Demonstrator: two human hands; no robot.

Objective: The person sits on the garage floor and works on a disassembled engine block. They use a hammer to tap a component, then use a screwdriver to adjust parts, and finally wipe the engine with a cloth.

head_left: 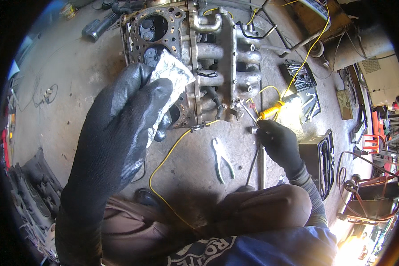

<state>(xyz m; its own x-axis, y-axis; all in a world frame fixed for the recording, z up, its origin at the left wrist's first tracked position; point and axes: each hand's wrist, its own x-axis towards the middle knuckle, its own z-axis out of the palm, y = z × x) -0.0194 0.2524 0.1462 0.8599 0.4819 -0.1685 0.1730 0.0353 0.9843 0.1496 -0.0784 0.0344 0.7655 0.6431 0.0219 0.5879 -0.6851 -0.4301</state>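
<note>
My left hand (119,119), in a black glove, is closed around a crumpled white-and-grey sheet (173,73); I cannot tell whether it is cloth, paper or foil. It hides part of a cylinder head (176,37) with round chambers and valves showing. Joined to the head's right side is a metal intake manifold (208,51) with curved pipes. Lower right, my black-gloved right hand (278,142) grips a thin metal tool (251,114) whose shaft points toward the manifold; its kind is partly hidden. Just beyond that hand lies a lit work light with a yellow handle (271,110).
Pliers (221,160) lie on the concrete floor before my crossed legs. A yellow cord (162,166) runs across the floor to my legs. Farther right are a socket tray (299,74), loose wrenches (312,106) and a dark case (319,157). Black plastic parts (33,186) lie at left.
</note>
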